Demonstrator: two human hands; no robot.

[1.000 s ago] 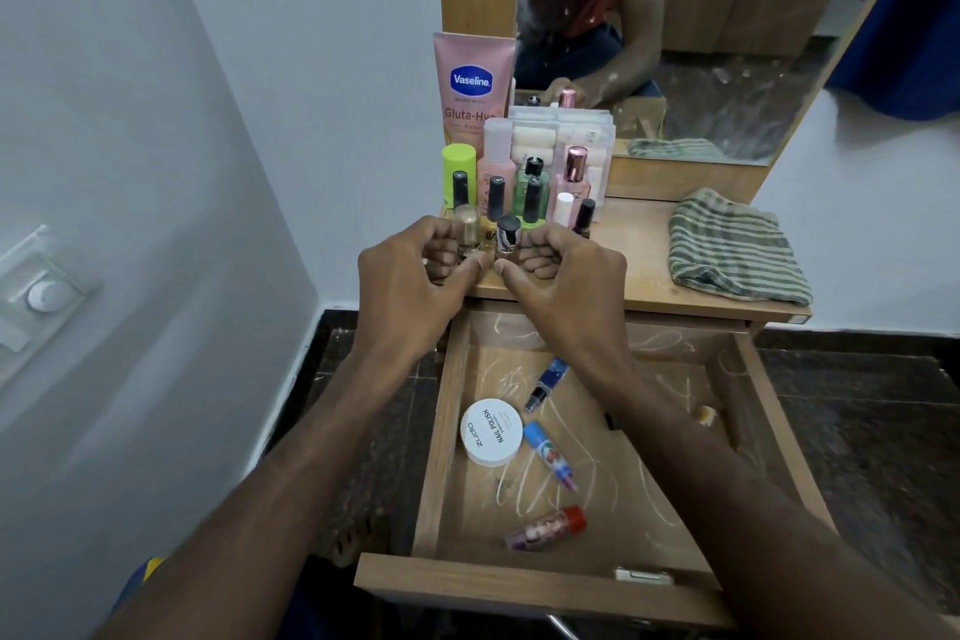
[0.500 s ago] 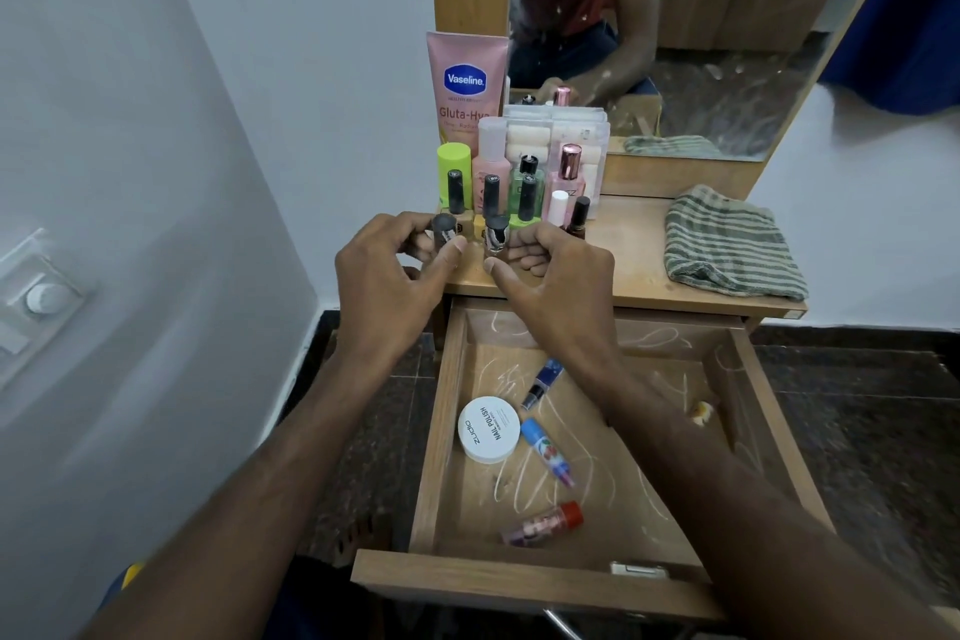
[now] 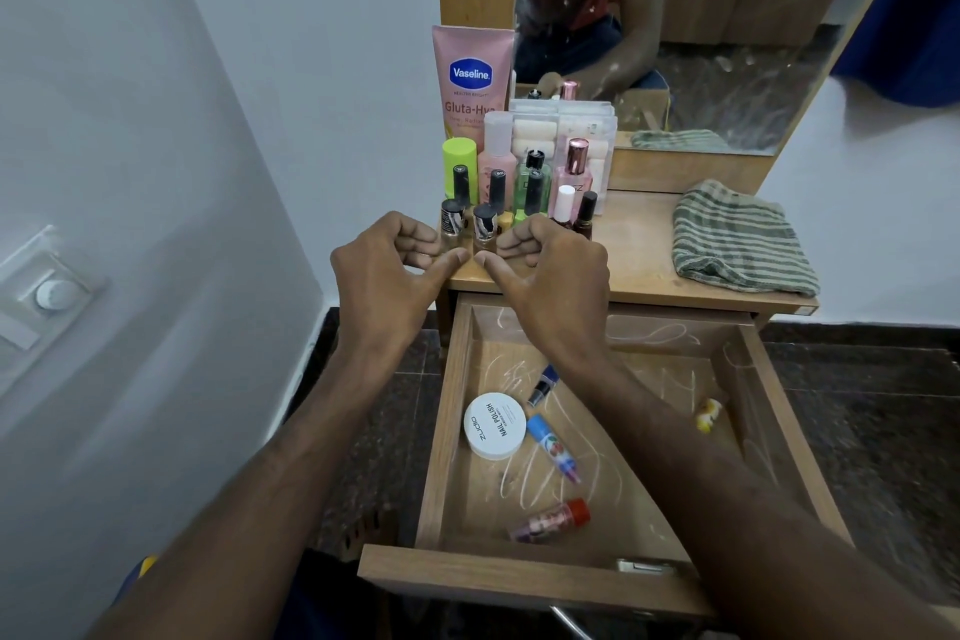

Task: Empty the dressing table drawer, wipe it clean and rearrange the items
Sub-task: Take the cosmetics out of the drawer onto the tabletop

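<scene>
The wooden drawer (image 3: 519,582) is pulled out below the dressing table top (image 3: 639,276). In it lie a white nail polish remover jar (image 3: 494,425), a blue lip balm (image 3: 553,447), a red-capped tube (image 3: 550,520), a dark small tube (image 3: 543,385) and a small yellow-white item (image 3: 709,413). At the table's front left, my left hand (image 3: 389,276) pinches the base of one grey-capped nail polish bottle (image 3: 452,224). My right hand (image 3: 556,270) pinches a second one (image 3: 485,224). Both bottles stand upright, side by side.
Behind the two bottles stand several bottles, a pink Vaseline tube (image 3: 470,78) and a clear box (image 3: 566,120) before the mirror (image 3: 701,16). A striped cloth (image 3: 737,239) lies on the right of the table top. A white wall with a switch (image 3: 52,294) is close on the left.
Both hands have carried their small bottles a little toward the group. The left bottle, tilted half a second ago, now stands upright next to the right one.
</scene>
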